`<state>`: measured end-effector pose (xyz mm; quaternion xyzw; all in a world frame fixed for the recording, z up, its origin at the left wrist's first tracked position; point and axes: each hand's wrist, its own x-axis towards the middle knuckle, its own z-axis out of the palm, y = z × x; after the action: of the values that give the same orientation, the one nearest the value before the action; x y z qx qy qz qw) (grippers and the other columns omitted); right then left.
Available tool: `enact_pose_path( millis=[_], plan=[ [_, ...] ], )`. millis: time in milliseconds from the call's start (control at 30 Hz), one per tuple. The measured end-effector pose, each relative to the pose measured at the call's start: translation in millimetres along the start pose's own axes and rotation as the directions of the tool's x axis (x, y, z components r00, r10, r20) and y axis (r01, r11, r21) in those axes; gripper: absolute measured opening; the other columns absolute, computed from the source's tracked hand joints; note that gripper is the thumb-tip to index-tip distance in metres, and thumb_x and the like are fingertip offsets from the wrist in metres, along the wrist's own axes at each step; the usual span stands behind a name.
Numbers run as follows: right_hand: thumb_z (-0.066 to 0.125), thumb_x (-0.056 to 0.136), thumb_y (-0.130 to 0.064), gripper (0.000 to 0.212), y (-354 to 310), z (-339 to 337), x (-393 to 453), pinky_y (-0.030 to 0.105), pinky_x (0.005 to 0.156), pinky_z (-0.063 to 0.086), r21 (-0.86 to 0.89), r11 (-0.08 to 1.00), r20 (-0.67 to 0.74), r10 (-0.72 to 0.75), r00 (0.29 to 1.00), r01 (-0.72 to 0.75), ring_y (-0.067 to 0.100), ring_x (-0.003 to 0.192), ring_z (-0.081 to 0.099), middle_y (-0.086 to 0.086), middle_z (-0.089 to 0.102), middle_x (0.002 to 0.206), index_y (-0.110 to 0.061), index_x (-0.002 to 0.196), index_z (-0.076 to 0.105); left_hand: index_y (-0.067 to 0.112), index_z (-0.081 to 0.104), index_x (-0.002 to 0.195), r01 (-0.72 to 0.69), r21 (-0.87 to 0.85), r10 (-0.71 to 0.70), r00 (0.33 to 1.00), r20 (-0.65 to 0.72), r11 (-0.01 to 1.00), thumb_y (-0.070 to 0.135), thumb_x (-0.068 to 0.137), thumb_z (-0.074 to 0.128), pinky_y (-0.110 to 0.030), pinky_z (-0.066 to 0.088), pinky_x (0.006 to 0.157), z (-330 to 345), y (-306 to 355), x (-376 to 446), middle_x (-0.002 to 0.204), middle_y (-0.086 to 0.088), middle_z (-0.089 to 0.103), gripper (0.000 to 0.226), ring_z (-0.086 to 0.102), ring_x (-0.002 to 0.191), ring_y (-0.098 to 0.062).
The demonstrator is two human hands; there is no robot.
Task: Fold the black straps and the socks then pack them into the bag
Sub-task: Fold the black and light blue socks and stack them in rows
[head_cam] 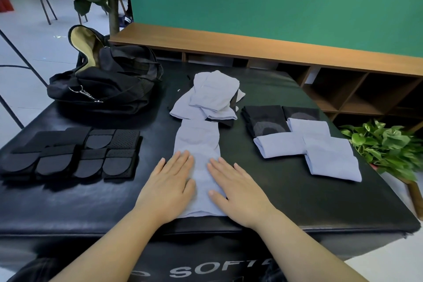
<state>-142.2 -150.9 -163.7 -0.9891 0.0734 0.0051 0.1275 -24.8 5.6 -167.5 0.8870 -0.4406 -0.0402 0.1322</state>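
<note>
My left hand and right hand, fingers flat and released, press the grey sock; bare worktop at three o'clock.

Feed looked bright and evenly lit from overhead. I got soft glare on the black mat, faint shadows beside the folded straps, and wide-angle bending along the wooden shelf; the corners went soft.
</note>
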Motion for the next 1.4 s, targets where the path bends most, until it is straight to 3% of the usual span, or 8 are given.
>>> enact_pose_path(
  millis=[200,367,500,600,800,1033,1200,1400],
  plan=[
    [0.003,0.094,-0.048,0.065,-3,3,2,0.026,0.115,-0.009,-0.027,0.982,-0.018,0.186,0.982,-0.187,0.004,0.144,-0.012,-0.011,-0.007,0.159,-0.020,0.152,-0.001,0.018,-0.009,0.150,0.098,0.030,-0.097,0.995,-0.031,0.995,0.050,0.065,-0.025,-0.030,-0.013,0.113,4,-3,0,0.156,0.007,-0.017,0.092,-0.019,0.142,-0.008],
    [0.011,0.102,-0.035,0.055,-4,2,-3,0.028,0.117,-0.007,-0.022,0.960,-0.064,0.276,0.959,-0.278,0.007,0.145,-0.011,-0.009,-0.005,0.159,-0.018,0.152,0.002,0.029,-0.004,0.150,-0.067,-0.001,0.067,0.998,0.008,0.998,0.052,0.072,-0.019,-0.019,-0.018,0.109,-1,-16,-13,0.147,0.022,-0.019,0.083,-0.027,0.133,0.006],
    [0.023,0.101,-0.015,0.053,-1,2,-9,0.022,0.116,-0.002,0.059,0.981,-0.138,0.190,0.972,-0.183,0.002,0.144,-0.004,-0.014,0.005,0.158,-0.022,0.152,0.013,0.039,0.018,0.147,-0.186,-0.086,0.188,0.982,0.023,0.979,0.079,0.079,0.000,-0.014,-0.010,0.112,-2,-25,-29,0.150,0.027,0.001,0.081,-0.014,0.135,0.015],
    [0.033,0.095,-0.004,0.054,-1,3,-18,0.015,0.114,0.003,0.151,0.988,-0.153,0.061,0.986,-0.038,-0.009,0.136,0.004,-0.020,0.024,0.151,-0.026,0.144,0.038,0.041,0.021,0.144,-0.225,-0.100,0.229,0.973,0.026,0.969,0.089,0.072,0.008,-0.013,-0.006,0.113,-3,-29,-38,0.150,0.029,0.009,0.088,-0.008,0.135,0.017],
    [0.023,0.081,-0.041,0.060,-1,6,-38,0.011,0.112,0.004,0.210,0.977,-0.164,0.011,0.986,0.024,-0.016,0.136,0.011,-0.038,0.023,0.139,-0.038,0.136,0.047,0.037,0.037,0.138,-0.220,-0.213,0.211,0.975,-0.064,0.952,0.092,0.068,0.021,-0.008,0.001,0.112,-1,-31,-41,0.143,0.028,0.029,0.091,0.005,0.132,0.022],
    [0.040,0.083,-0.040,0.044,-1,13,-43,0.022,0.113,0.020,0.254,0.966,-0.247,0.008,0.969,0.057,-0.007,0.135,0.030,-0.034,0.042,0.131,-0.035,0.120,0.063,0.042,0.048,0.131,-0.192,-0.321,0.157,0.979,-0.133,0.927,0.093,0.064,0.029,-0.006,0.008,0.110,-4,-29,-43,0.132,0.037,0.036,0.086,0.017,0.130,0.022],
    [0.034,0.088,-0.053,0.046,-4,8,-40,0.018,0.105,0.032,0.322,0.947,-0.284,0.108,0.953,-0.011,-0.012,0.124,0.037,-0.029,0.059,0.118,-0.032,0.115,0.066,0.060,0.037,0.125,-0.145,-0.381,0.116,0.988,-0.099,0.913,0.091,0.060,0.042,-0.018,0.021,0.112,-11,-26,-48,0.120,0.045,0.048,0.072,0.030,0.129,0.015],
    [0.041,0.093,-0.047,0.028,-10,0,-37,0.020,0.082,0.041,0.390,0.915,-0.260,0.218,0.940,-0.105,0.001,0.098,0.047,-0.023,0.059,0.086,-0.031,0.092,0.065,0.056,0.040,0.118,-0.057,-0.423,-0.017,0.985,-0.170,0.904,0.061,0.067,0.066,-0.013,0.038,0.092,-11,-22,-49,0.104,0.033,0.058,0.058,0.047,0.109,0.012]
  ],
)
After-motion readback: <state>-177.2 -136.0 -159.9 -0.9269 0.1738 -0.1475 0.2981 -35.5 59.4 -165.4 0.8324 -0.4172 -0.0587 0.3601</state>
